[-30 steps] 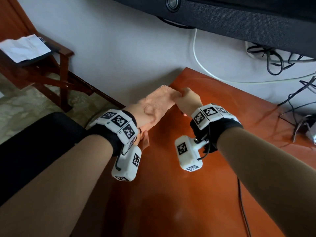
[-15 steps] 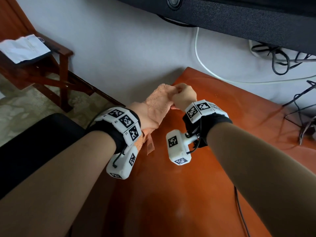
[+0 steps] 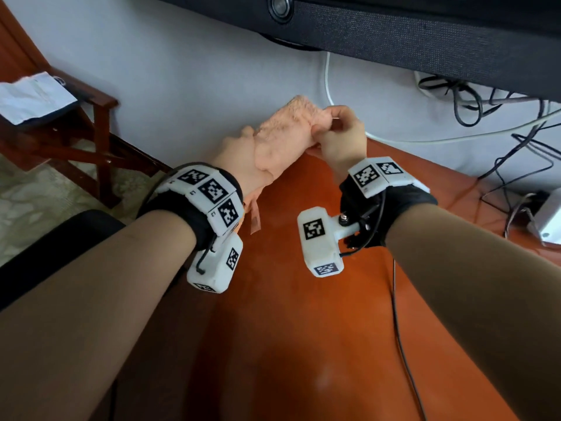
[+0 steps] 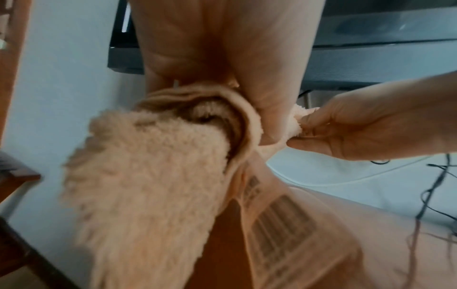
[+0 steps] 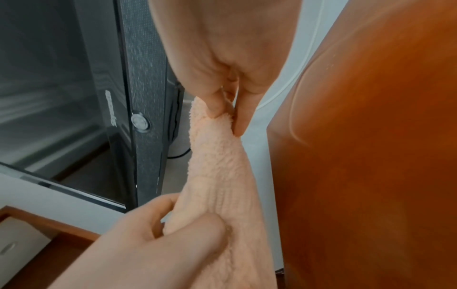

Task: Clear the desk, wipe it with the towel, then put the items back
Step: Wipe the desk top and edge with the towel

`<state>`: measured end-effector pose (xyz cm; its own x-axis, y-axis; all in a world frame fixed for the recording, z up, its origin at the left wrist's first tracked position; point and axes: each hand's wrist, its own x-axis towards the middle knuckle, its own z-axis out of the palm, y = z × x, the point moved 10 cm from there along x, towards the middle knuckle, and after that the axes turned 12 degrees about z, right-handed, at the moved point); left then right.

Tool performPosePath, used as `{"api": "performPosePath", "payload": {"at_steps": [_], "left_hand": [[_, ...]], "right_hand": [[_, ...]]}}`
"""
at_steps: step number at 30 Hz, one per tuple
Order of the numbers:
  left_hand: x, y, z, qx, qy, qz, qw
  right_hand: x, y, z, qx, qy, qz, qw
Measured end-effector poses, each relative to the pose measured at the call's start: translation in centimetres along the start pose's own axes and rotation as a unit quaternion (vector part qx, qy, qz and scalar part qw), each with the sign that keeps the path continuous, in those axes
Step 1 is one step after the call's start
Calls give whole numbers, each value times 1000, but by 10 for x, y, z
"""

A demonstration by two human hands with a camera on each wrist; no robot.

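Observation:
A peach-coloured fluffy towel (image 3: 285, 138) is held in the air over the far left corner of the orange-brown desk (image 3: 303, 314). My left hand (image 3: 243, 153) grips its lower, bunched end (image 5: 217, 219). My right hand (image 3: 337, 135) pinches the upper edge (image 5: 217, 121) between thumb and fingertips. In the left wrist view the towel (image 4: 148, 176) hangs folded, with a barcode label (image 4: 279, 230) dangling from it, and the right hand (image 4: 346, 127) pinches a corner.
A black monitor (image 3: 394, 31) hangs above the desk's far edge against the white wall. A white cable (image 3: 394, 141) and black cables (image 3: 473, 98) trail behind at the right. A white device (image 3: 549, 220) sits at the desk's right edge. A wooden chair with papers (image 3: 33, 95) stands left.
Both hands have lifted the towel off the desk corner and upward. The right hand has drawn the upper edge out to the right, spreading the cloth.

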<state>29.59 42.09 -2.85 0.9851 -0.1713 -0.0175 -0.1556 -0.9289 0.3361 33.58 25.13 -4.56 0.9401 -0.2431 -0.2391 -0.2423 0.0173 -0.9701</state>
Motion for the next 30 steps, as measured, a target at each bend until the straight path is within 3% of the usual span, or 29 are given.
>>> {"api": "performPosePath", "payload": {"at_steps": [7,12,14,17,20,22,26,28,30], "left_hand": [[0,70,19,192,10,134,972],[-9,115,47,249,20,210,945],[-15,133,49,281,62,248,925],[-20,150,86,292,-19,283,913],[-30,160,106,272,-71,335,899],[-34,150,108,203,-110,312,921],[-29,100,93,4,-117,163,980],[-32,82,98,-110,-148,102,978],[-34,80,103,-150,-172,95,969]], "right_hand": [[-25,21,-84,43,87,18,995],[-44,37,-147,28,167,-3,986],[-49,53,-167,17,170,31,985],[-61,86,-192,-8,180,123,976],[-79,114,-199,-18,146,263,953],[-87,118,-205,-71,138,298,942],[-76,93,-216,-196,175,228,938],[-66,90,-208,-213,137,222,941],[-60,87,-195,-221,79,222,946]]}}
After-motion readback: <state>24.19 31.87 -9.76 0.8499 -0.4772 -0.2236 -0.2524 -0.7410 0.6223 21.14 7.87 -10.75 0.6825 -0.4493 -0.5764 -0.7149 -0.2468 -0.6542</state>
